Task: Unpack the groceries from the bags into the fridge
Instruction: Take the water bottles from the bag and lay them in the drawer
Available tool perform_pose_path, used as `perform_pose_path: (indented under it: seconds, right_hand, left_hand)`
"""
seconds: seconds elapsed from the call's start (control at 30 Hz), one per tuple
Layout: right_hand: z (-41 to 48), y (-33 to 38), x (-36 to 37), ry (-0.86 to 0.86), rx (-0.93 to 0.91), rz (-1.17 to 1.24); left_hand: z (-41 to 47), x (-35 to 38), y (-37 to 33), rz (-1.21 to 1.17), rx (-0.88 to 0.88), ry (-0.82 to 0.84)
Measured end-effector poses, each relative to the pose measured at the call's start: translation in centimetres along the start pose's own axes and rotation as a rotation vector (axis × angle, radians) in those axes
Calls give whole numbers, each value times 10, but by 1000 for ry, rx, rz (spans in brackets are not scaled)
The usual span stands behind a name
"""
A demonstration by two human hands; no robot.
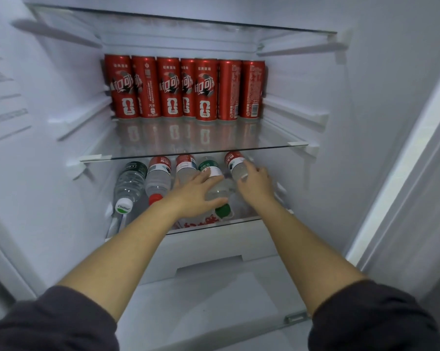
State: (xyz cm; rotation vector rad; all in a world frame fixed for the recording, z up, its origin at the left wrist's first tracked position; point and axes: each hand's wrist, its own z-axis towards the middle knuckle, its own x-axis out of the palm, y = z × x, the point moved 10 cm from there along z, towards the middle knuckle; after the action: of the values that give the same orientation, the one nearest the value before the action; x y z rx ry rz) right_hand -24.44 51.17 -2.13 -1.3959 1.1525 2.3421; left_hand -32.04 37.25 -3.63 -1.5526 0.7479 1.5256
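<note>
under the glass shelf (pixel 214 145), on the lower shelf (pixel 246 219) of the fridge (pixel 62 102), both grips reach among five water bottles (pixel 160 179) lying on their sides with caps toward the viewer. the left grip (pixel 196 196) is laid over the green-capped bottle (pixel 211 171) and holds it, fingers across its green and white label, thumb along the clear neck end. the right grip (pixel 254 183) is curled round the clear body of the red-labelled bottle (pixel 233 160), which lies just right of the green-capped one. left of the left grip lie three more: a half-hidden bottle (pixel 186 164) with a red label, partly under its fingers, then a red-capped bottle (pixel 156 198), and farthest left a dark-labelled bottle (pixel 130 181) with a white and green cap. above both grips, at the back of the glass shelf, seven red cans (pixel 186 88) stand upright in a tight row, mirrored in the glass. below the grips sits a white drawer (pixel 214 247), and something red and white shows through the lower shelf by the left wrist. fridge walls are white with moulded shelf rails. dark sleeves (pixel 49 323) cover both upper arms.
</note>
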Motion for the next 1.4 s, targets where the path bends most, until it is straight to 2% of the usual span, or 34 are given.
perform_pose_path:
  seconds: [0.23, 0.43, 0.77, 0.93, 1.13, 1.23, 1.4]
  right_hand:
    - [33, -7, 22, 86, -12, 54]
    - [33, 3, 43, 175, -94, 104]
    - [31, 15, 52, 204, -132, 153]
    - [27, 15, 53, 188, -154, 109]
    - [21, 9, 58, 307, -93, 178]
    - [2, 7, 46, 241, -116, 166]
    - [-63, -2, 18, 72, -178, 4]
  left_hand:
    - [14, 0, 12, -9, -96, -21]
    - [30, -2, 14, 8, -167, -73]
    - [25, -8, 35, 85, -162, -236]
    - [25, -6, 34, 79, -173, -218]
    - [25, -5, 34, 99, -195, -123]
    - [24, -6, 38, 62, -253, -150]
    - [-6, -8, 25, -70, -324, -334]
